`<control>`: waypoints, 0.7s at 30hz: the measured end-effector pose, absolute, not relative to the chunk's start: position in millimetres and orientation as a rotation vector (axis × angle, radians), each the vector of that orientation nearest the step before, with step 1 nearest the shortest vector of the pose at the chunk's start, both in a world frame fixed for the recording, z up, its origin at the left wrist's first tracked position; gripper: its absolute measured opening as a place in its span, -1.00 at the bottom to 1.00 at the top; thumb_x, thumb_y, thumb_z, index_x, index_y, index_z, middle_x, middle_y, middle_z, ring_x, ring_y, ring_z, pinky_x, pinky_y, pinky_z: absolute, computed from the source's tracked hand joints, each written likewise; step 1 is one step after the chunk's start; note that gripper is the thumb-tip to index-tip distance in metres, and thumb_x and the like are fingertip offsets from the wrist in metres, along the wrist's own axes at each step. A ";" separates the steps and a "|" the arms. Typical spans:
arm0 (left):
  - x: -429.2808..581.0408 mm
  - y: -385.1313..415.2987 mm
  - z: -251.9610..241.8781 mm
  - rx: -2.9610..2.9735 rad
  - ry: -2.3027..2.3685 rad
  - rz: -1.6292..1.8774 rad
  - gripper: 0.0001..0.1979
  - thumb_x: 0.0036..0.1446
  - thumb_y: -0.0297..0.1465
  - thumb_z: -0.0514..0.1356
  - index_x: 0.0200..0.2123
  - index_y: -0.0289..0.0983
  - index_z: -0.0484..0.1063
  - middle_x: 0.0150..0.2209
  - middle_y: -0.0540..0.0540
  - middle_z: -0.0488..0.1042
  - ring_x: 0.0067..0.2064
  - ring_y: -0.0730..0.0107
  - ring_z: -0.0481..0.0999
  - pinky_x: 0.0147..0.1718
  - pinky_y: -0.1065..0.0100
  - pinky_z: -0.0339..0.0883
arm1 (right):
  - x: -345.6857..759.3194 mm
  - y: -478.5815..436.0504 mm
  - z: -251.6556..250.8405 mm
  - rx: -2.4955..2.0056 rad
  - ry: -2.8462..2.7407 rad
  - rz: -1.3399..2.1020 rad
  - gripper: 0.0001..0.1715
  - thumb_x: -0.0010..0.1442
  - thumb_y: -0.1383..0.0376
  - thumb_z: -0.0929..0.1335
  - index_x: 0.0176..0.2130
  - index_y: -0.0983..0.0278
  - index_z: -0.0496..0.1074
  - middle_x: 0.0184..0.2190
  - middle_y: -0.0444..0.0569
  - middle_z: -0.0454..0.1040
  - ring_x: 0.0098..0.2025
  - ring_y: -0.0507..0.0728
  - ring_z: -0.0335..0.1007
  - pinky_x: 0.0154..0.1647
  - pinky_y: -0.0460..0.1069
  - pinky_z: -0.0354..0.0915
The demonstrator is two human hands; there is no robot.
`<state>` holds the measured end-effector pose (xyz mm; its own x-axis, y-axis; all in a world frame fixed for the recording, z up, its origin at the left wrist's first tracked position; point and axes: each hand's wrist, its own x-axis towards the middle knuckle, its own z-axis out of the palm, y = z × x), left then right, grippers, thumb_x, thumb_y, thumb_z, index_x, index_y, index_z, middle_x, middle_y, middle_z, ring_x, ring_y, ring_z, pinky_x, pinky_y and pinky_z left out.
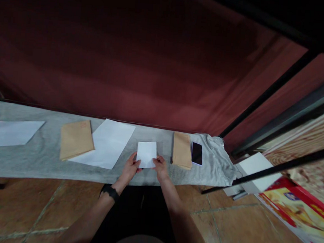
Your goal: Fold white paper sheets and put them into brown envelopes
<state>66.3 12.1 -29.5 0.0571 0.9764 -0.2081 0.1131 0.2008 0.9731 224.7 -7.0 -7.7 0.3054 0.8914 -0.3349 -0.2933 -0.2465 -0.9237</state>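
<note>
Between my two hands is a small white sheet of paper (147,153), roughly square, just above the grey cloth on the table. My left hand (131,166) grips its lower left corner, thumb on top and fingers underneath. At the lower right edge, my right hand (160,165) pinches it the same way. Whether the paper is folded or in several layers I cannot tell. To the left lies a large white sheet (109,143), partly under a stack of brown envelopes (77,139). Right of my hands rests a narrower stack of brown envelopes (182,150).
A phone (197,153) lies beside the right envelopes. More white paper (8,133) is at the far left of the grey cloth (48,168). A dark red panel (143,79) stands behind the table. On the floor at right are a white box (259,170) and a red-yellow carton (300,211).
</note>
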 end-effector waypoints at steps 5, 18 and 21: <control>53.6 23.3 -11.4 1.267 1.162 0.867 -0.58 0.01 -0.13 0.29 -0.16 -0.31 0.54 -0.56 0.07 0.39 -0.62 0.52 0.25 -0.64 0.45 0.09 | 240.8 -19.5 -1.4 -1.365 -0.566 1.304 -0.70 -0.03 0.12 0.49 -0.32 0.21 0.41 -0.48 -0.16 0.56 -0.44 0.11 0.52 -0.46 -0.06 0.43; 60.8 57.6 -17.3 1.079 1.273 1.112 -0.46 -0.13 -0.23 0.35 -0.04 -0.32 0.49 -0.50 0.08 0.44 -0.50 0.43 0.41 -0.49 0.41 0.26 | 232.1 -30.3 -8.7 -1.287 -0.330 1.300 -0.66 0.03 0.17 0.53 -0.43 0.20 0.32 -0.55 -0.18 0.48 -0.45 0.10 0.56 -0.27 0.03 0.56; 72.5 57.4 -24.4 1.138 1.323 1.108 -0.44 -0.06 -0.33 0.27 0.07 -0.35 0.45 -0.44 0.04 0.48 -0.43 0.38 0.48 -0.41 0.37 0.35 | 227.9 -33.2 -14.9 -1.250 -0.323 1.299 -0.69 0.06 0.15 0.52 -0.42 0.20 0.35 -0.51 -0.13 0.53 -0.40 0.12 0.58 -0.22 0.06 0.56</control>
